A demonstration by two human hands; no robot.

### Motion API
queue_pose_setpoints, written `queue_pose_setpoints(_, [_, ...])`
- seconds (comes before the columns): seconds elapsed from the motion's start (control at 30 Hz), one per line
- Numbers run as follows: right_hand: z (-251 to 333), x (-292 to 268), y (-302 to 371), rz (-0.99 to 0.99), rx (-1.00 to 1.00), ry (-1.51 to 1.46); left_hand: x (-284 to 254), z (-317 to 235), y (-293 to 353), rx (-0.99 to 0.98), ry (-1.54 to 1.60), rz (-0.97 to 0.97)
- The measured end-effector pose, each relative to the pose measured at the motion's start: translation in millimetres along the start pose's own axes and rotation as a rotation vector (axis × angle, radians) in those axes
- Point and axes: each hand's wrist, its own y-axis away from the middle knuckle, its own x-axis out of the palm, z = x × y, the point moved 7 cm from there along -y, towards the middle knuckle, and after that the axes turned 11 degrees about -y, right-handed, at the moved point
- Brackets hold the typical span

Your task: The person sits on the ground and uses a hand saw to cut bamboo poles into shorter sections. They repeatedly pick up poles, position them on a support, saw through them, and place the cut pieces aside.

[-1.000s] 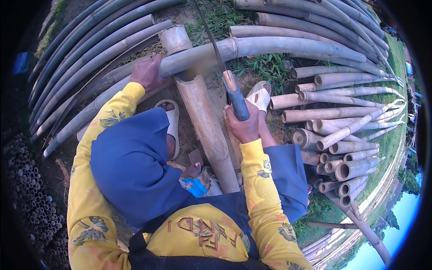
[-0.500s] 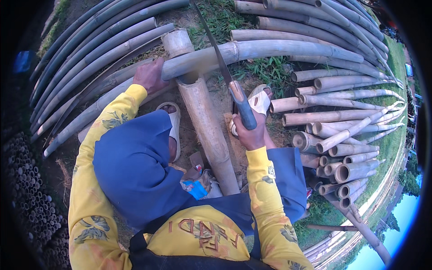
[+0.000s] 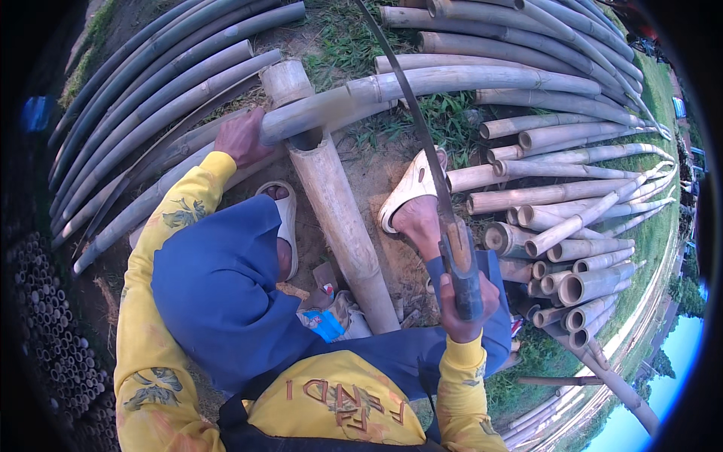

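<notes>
My left hand [image 3: 241,138] is closed at the near end of a pale bamboo pole [image 3: 482,77]. The pole lies crosswise over a thicker bamboo support [image 3: 343,218], which has an opening cut below the crossing. In my right hand [image 3: 468,301], beside my bent leg, is the dark handle of a handsaw [image 3: 428,143]. Its long blade slants up and away, passing over the pole in the picture. Whether the teeth touch the pole I cannot tell. My left fingers are partly hidden behind the pole's end.
Long bamboo poles [image 3: 181,49] lie at the far left, and more cut poles [image 3: 550,192] are stacked to the right. Short bamboo pieces [image 3: 56,324] fill the lower left. My sandalled feet [image 3: 414,188] flank the support. A blue and white packet [image 3: 327,322] lies near its base.
My right hand has drawn the saw back toward my body and to the right. My left hand stays at the pole's end. The whole view has shifted slightly.
</notes>
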Motion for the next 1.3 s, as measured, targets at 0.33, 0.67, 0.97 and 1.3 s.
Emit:
queue_pose_setpoints(0.33, [-70, -24, -27, -0.425, 0.115, 0.039, -54, 2, 16, -0.024, 0.063, -0.043])
queue_pose_setpoints(0.67, [-197, 57, -95, -0.147, 0.257, 0.435, -24, -23, 31, 0.035, 0.051, 0.042])
queue_pose_setpoints(0.97, [-157, 89, -121, 0.125, 0.261, 0.734, -11, -10, 25, 0.004, 0.177, 0.203])
queue_pose_setpoints(1.3, [-9, 231, -186, 0.570, -0.456, 0.830, -3, 86, 210, -0.739, 0.892, -0.621])
